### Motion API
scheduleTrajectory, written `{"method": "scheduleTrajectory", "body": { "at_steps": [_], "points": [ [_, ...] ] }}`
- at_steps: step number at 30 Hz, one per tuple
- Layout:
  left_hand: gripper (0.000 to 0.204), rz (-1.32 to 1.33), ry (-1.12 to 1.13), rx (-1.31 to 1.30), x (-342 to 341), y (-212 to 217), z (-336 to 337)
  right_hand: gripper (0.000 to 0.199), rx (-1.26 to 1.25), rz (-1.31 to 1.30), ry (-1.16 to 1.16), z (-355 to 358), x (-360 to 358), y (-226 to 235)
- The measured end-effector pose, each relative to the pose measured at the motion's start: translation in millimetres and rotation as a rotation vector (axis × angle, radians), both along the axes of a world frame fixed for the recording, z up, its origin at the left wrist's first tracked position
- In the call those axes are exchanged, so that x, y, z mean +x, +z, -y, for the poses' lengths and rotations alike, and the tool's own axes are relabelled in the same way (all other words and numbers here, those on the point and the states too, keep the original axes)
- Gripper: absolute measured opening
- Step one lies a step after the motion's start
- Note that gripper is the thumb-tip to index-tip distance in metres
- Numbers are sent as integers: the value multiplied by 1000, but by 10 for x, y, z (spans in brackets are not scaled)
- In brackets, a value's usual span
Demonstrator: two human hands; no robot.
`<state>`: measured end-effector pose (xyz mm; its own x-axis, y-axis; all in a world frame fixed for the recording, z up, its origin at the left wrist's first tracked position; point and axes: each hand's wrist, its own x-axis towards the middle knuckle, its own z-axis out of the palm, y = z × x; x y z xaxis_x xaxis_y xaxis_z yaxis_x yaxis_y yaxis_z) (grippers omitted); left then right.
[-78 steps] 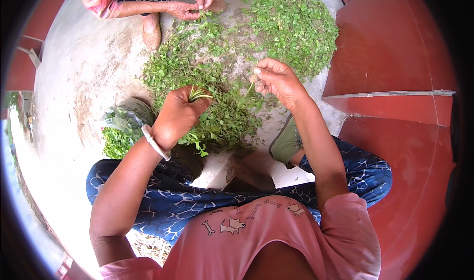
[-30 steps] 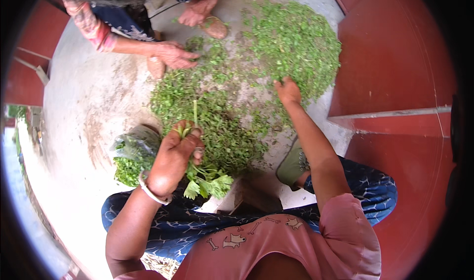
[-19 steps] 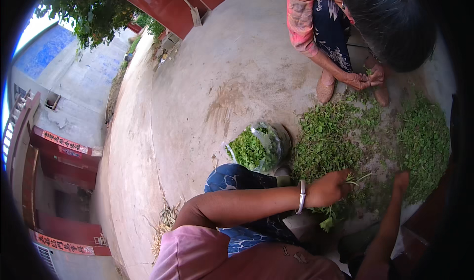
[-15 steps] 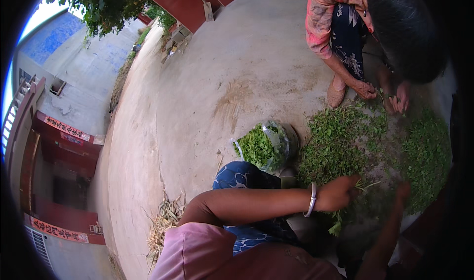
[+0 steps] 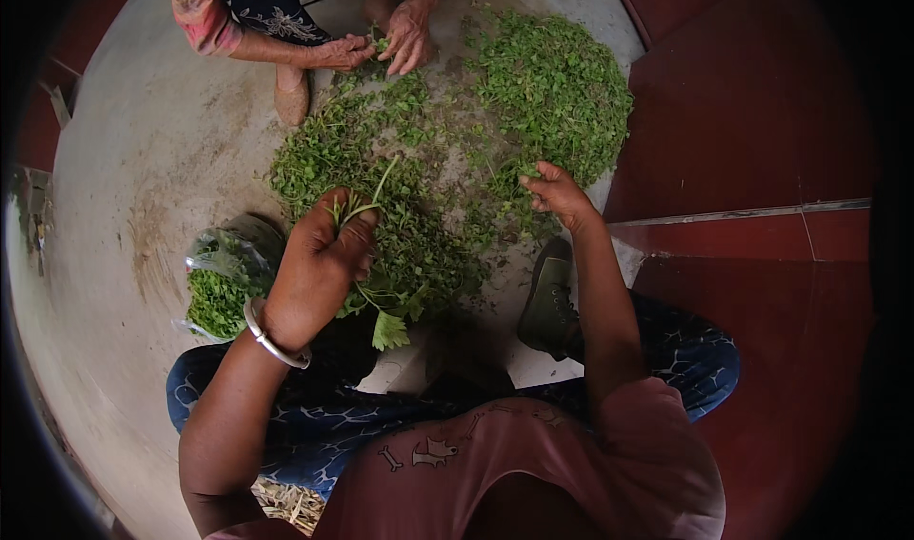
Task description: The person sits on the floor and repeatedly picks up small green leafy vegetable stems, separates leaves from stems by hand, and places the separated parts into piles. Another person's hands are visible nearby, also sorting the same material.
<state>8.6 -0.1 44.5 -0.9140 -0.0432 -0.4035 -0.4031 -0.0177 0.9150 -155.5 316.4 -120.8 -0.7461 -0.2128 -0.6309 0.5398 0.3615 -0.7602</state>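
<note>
My left hand (image 5: pixel 319 269) is closed round a few leafy green stalks (image 5: pixel 388 330). Pale stems poke out above its thumb, and a broad leaf hangs below the fingers. A silver bangle circles that wrist. Farther right, my right hand (image 5: pixel 560 197) reaches over the edge of the right-hand heap of greens (image 5: pixel 557 92), fingertips drawn together; whatever is between them blends with the leaves behind. Beneath and beyond my left hand spreads a looser heap of picked greens (image 5: pixel 424 226) on the ground.
To the left stands a clear plastic bag (image 5: pixel 228 273) filled with greens. Across the heaps, another person's hands (image 5: pixel 381 50) work at a small green sprig. My dark green shoe (image 5: pixel 547 297) is beside the loose heap. Red tiled steps (image 5: pixel 733 159) rise at the right.
The view has swung to the right, bringing the red steps and both my arms into sight. My left hand still grips the stalks; my right hand now shows over the right-hand heap.
</note>
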Motion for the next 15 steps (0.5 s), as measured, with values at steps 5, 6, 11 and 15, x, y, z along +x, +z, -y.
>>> {"method": "scheduleTrajectory", "body": {
  "at_steps": [5,6,11,15],
  "points": [
    [15,-101,15,-46,-86,-4,22,70,-118,-35,79,-38,264,282],
    [14,-105,14,-48,-84,12,46,64,-187,-16,88,-91,266,202],
    [15,-118,7,-57,-26,25,90,37,458,-10,398,-509,486,-630],
    [16,-118,62,-56,32,8,98,28,854,-445,340,-546,719,-850]
  ]
}}
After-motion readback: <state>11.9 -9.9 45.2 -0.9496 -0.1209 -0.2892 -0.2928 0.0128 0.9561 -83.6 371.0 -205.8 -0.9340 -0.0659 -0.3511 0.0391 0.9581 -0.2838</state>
